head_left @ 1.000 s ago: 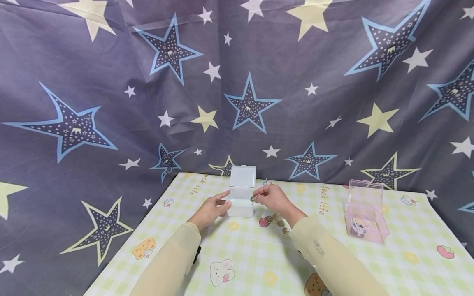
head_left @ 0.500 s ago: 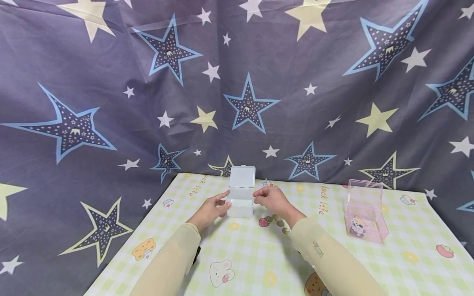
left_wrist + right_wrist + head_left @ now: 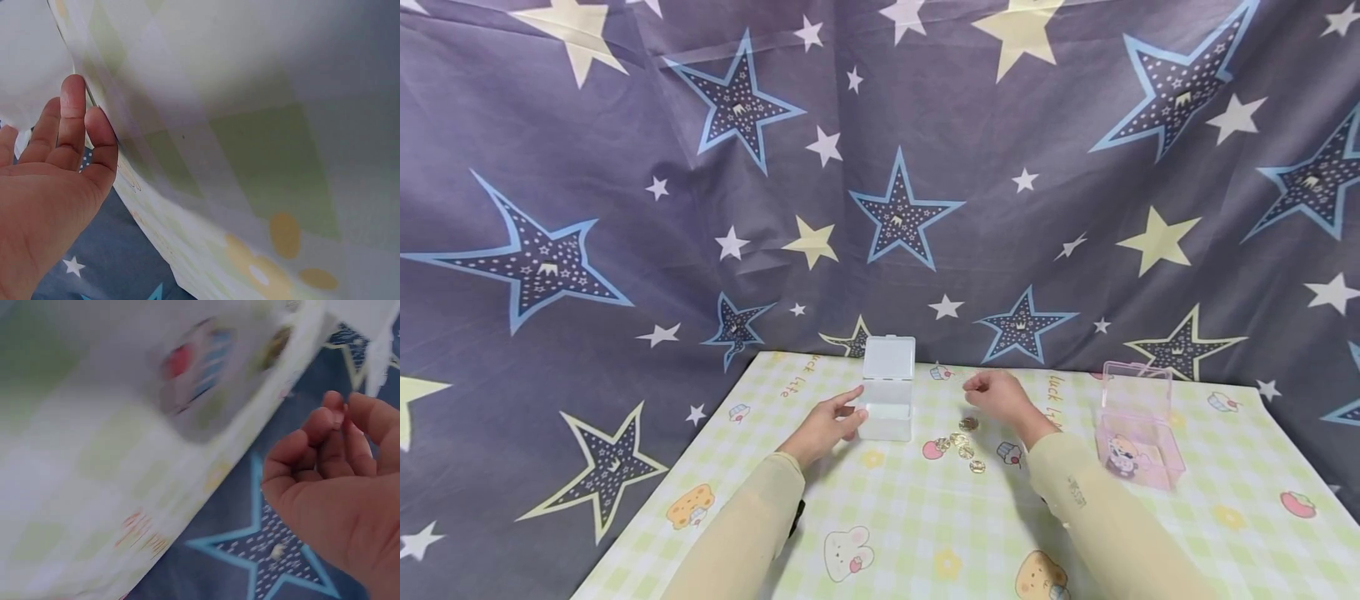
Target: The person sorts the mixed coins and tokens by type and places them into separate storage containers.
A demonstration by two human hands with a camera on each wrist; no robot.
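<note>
A small white box (image 3: 885, 428) stands with its lid raised toward the back. My left hand (image 3: 826, 427) rests at its left side, thumb near the front corner and index finger along the side; in the left wrist view its fingers (image 3: 72, 109) are only slightly bent against the pale box. To the right of the box lie several gold-coloured coins (image 3: 966, 452). Above and behind them is my right hand (image 3: 1000, 396), its fingers curled and thumb meeting the index fingertip, with nothing visible between them in the right wrist view.
A clear pink box (image 3: 1150, 475) with its lid up stands at the right, a cartoon picture on its front. A checked cloth (image 3: 760, 533) with printed figures covers the table. Behind the table's back edge hangs a dark curtain (image 3: 790, 117) with stars.
My right hand, which held a coin at the box's right edge, has moved right, away from the box; the coin no longer shows in it. My left hand has stayed at the box.
</note>
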